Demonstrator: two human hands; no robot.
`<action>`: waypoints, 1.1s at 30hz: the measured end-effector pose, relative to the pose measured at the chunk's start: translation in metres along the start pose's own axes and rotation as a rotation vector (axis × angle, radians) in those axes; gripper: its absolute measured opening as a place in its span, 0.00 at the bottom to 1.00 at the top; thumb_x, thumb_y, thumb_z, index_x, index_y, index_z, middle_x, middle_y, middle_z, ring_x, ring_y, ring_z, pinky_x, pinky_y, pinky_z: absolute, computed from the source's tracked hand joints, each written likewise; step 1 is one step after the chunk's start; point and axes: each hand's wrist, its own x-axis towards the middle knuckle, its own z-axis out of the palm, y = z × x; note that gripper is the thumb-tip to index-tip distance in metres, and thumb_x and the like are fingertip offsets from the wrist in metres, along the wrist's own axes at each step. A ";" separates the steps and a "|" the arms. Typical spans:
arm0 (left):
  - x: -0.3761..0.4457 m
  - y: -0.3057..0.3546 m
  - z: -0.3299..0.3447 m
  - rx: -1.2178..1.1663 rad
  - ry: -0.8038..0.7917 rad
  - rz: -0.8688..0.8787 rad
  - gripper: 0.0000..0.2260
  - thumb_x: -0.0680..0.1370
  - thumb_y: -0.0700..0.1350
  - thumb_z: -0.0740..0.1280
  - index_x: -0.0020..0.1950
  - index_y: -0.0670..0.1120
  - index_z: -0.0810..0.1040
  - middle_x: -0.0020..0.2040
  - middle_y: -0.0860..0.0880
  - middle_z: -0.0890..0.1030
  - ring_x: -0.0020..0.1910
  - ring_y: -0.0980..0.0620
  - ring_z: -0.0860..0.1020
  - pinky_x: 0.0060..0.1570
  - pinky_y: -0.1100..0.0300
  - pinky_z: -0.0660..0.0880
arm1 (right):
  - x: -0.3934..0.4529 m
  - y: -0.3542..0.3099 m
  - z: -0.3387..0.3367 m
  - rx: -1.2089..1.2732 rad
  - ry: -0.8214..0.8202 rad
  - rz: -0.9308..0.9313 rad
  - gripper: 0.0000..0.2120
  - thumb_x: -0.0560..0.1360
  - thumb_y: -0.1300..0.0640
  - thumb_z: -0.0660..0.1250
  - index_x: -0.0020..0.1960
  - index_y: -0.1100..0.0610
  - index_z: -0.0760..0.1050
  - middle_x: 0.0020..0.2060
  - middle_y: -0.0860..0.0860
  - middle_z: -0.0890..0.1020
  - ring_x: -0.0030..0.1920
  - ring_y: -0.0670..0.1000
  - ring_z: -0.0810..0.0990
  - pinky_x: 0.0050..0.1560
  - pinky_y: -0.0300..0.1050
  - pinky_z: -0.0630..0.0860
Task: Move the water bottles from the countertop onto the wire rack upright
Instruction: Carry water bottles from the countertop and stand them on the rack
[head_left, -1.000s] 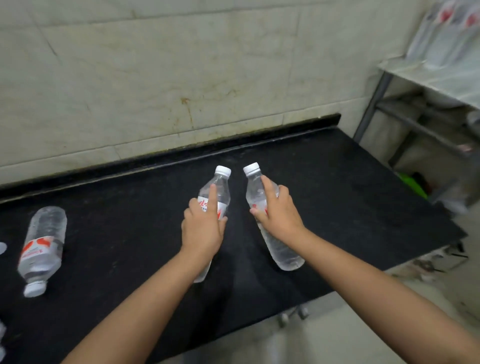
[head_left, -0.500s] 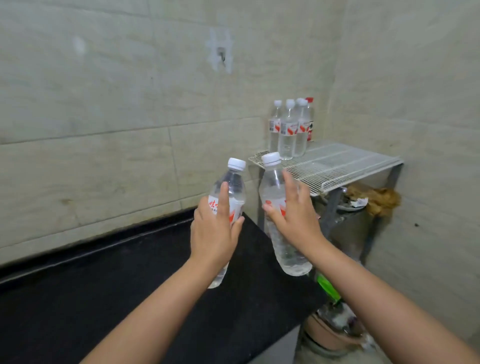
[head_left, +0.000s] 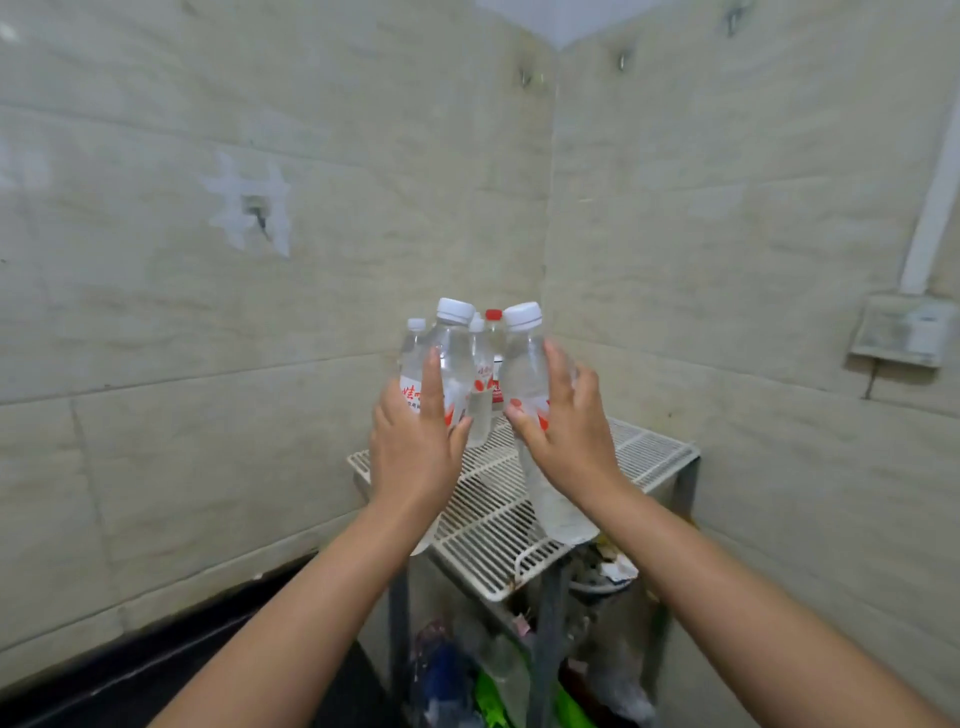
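My left hand (head_left: 415, 447) grips a clear water bottle (head_left: 451, 358) with a white cap and a red-and-white label, held upright in the air over the left part of the white wire rack (head_left: 498, 540). My right hand (head_left: 569, 441) grips a second clear bottle (head_left: 524, 364), tilted slightly, its base hanging above the rack's front. Behind them, several upright bottles (head_left: 483, 364) stand at the rack's back corner, partly hidden; one has a red cap.
The rack stands on grey metal legs (head_left: 545, 623) in the corner between two tiled walls. The black countertop (head_left: 156, 686) lies at the lower left. Clutter and green items (head_left: 493, 691) sit under the rack. A wall box (head_left: 904, 332) hangs at right.
Both hands lifted their bottles off the countertop and carried them right and up to the rack. The view swung from the countertop to the corner.
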 end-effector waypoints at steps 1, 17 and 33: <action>0.013 0.000 0.013 0.004 0.008 -0.003 0.32 0.75 0.49 0.64 0.73 0.50 0.49 0.62 0.32 0.66 0.56 0.36 0.68 0.56 0.45 0.66 | 0.012 0.012 0.005 0.003 0.012 -0.008 0.34 0.73 0.52 0.66 0.72 0.57 0.54 0.61 0.68 0.66 0.60 0.64 0.69 0.56 0.55 0.72; 0.091 -0.003 0.187 -0.023 0.009 -0.147 0.33 0.76 0.49 0.63 0.74 0.48 0.48 0.68 0.33 0.61 0.65 0.38 0.62 0.63 0.47 0.63 | 0.114 0.184 0.097 0.230 -0.038 0.048 0.34 0.73 0.54 0.66 0.73 0.57 0.52 0.63 0.65 0.64 0.59 0.60 0.71 0.55 0.46 0.70; 0.116 0.022 0.277 0.064 0.231 -0.362 0.29 0.74 0.53 0.62 0.66 0.60 0.45 0.70 0.32 0.56 0.69 0.36 0.61 0.65 0.41 0.65 | 0.165 0.275 0.180 0.564 -0.176 -0.120 0.33 0.72 0.57 0.68 0.70 0.64 0.56 0.63 0.67 0.65 0.60 0.54 0.66 0.53 0.43 0.66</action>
